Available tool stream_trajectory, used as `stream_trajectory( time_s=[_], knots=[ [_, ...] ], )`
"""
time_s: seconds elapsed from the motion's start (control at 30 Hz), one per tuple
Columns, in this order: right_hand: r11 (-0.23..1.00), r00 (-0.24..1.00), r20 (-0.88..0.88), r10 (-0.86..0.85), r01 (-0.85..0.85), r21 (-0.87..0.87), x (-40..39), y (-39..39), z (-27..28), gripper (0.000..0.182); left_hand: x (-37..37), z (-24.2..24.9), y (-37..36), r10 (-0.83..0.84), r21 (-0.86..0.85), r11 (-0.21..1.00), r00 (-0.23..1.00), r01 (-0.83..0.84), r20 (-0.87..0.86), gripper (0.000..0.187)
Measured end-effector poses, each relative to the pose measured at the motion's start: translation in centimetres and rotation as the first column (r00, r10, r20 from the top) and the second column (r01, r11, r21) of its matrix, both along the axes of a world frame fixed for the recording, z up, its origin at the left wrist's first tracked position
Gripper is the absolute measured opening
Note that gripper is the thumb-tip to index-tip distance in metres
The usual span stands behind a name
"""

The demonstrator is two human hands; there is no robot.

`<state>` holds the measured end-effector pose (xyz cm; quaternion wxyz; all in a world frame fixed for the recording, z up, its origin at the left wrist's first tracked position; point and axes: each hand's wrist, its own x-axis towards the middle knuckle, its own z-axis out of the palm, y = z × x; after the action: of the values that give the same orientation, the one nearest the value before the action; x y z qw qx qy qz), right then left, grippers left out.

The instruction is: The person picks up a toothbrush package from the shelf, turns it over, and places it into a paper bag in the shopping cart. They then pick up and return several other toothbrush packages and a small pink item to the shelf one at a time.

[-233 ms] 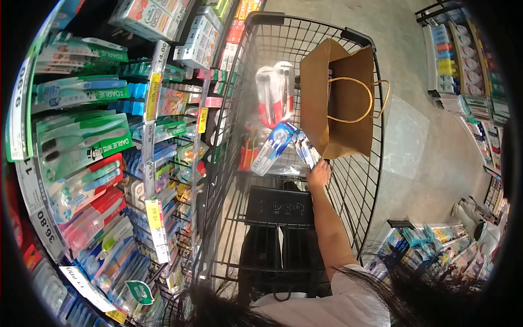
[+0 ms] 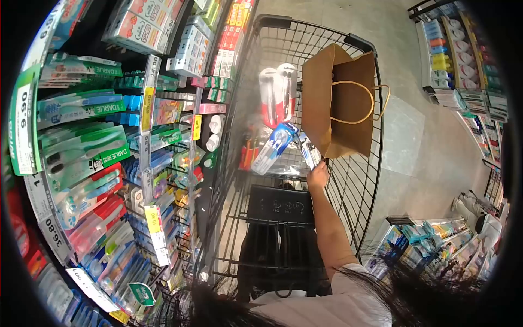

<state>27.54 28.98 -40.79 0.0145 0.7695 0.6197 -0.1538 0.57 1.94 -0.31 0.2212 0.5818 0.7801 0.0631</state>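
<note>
My right hand (image 2: 317, 175) reaches into the shopping cart (image 2: 371, 163) with its fingers closed on the lower end of a toothbrush pack (image 2: 309, 152), white and dark. Just left of it lies a blue-and-white toothbrush pack (image 2: 276, 148), tilted. Two clear blister packs with red lower parts (image 2: 277, 98) lie further forward in the cart. To the right of the held pack stands a brown paper bag (image 2: 317, 103), its rope handles up. My left hand is out of view.
A rack of hanging toothbrush packs (image 2: 87, 150) with price tags runs along the left side of the cart. Stacked boxes (image 2: 143, 24) sit at its top. More shelves (image 2: 460, 60) stand across the aisle on the right. Black panel (image 2: 280, 204) at the cart's near end.
The held toothbrush pack has shifted slightly right and away from the blue-and-white pack. The view has moved a little, so the rack and cart appear slightly displaced.
</note>
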Motion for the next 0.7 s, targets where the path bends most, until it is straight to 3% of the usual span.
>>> stream_trajectory(
  time_s=[0.17,0.3,0.43,0.7],
  knots=[
    [0.999,0.997,0.071,0.011,-0.014,0.038,0.5,0.5,1.9,0.05,0.4,-0.2,1.8,0.008,0.102,0.995,1.0,-0.008,0.001,0.006],
    [0.995,0.975,0.223,-0.002,0.024,-0.098,0.4,1.5,3.7,0.069,0.6,-1.1,1.8,-0.017,0.216,0.976,0.999,0.025,-0.042,0.007],
    [0.987,0.982,0.188,0.002,0.029,-0.161,0.7,1.7,4.7,0.076,0.5,-1.1,1.2,-0.035,0.181,0.983,0.999,0.038,-0.023,0.008],
    [0.989,0.999,0.039,0.023,-0.017,-0.147,2.6,0.6,5.4,0.063,0.1,-2.4,-3.5,-0.085,0.045,0.995,0.995,0.083,0.044,0.011]
  ],
)
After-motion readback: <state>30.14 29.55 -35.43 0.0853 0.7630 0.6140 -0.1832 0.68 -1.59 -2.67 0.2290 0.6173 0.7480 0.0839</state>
